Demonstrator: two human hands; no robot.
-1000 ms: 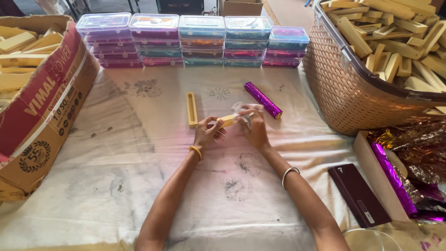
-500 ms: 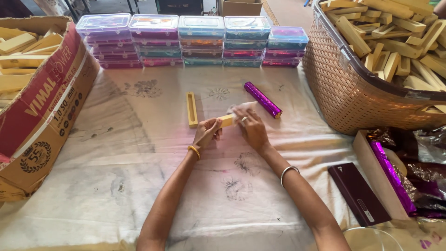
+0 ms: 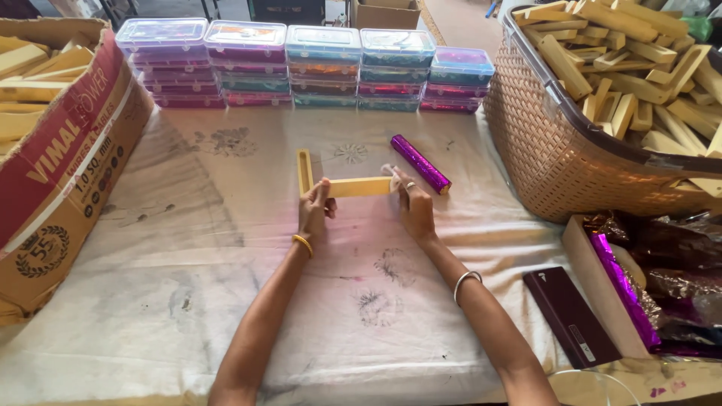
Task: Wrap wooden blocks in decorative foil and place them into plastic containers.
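In the head view, both hands meet at the middle of the bench (image 3: 188, 301), holding one yellow stick (image 3: 359, 186) level between them just above the cloth. The left hand (image 3: 314, 212) has its fingers pinching the stick's left end, and the right hand (image 3: 412, 207) has its fingers pressed together on the right end, where a small scrap of clear film seems to sit under the fingertips, though it is too small to tell for sure. A second yellow stick (image 3: 304, 170) lies on the cloth touching the left end of the held one, running away from the person, and a shiny purple roll (image 3: 420, 163) lies just beside the right hand, to its far right. The likely slip here, as I judge it, is that the held stick twists or drops out of the light two-ended grip, or that the right wrist nudges the purple roll and sends it rolling toward the wicker basket (image 3: 556, 158), since a round roll on loose cloth has little to stop it. The bench is covered by a pale, wrinkled, stained cloth. Along the far edge stand stacks of clear plastic boxes (image 3: 301, 64) with coloured contents. A cardboard box (image 3: 68, 165) full of yellow sticks sits at the left, the basket heaped with more sticks at the right, and near right lie a dark flat case (image 3: 568, 316) and crumpled purple foil (image 3: 662, 293). Beyond the bench is bare floor
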